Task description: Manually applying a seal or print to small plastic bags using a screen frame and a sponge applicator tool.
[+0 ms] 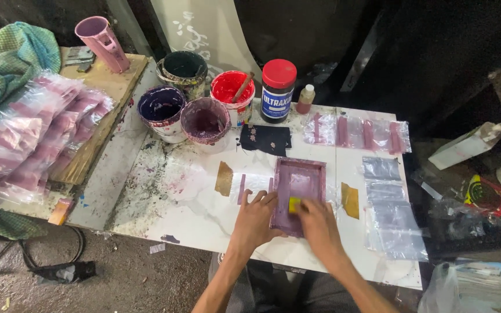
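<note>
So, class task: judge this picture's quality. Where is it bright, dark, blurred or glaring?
Head view: the white table is evenly lit; the background beyond it falls into deep shadow. The right hand on the purple frame is smeared by motion blur, the left hand sharper. The plastic bags on the left catch glare.

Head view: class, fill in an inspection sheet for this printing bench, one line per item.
Surface: white table, paint-stained at left.
Job's things: purple screen frame; yellow squeegee.
Clutter: paint tubs, red-lidded jar, stacked printed bags, clear bags.
Grips: left hand steadies frame; right hand on squeegee.
Cables: black cable on floor.
Surroundings: dark wall, green cloth.
</note>
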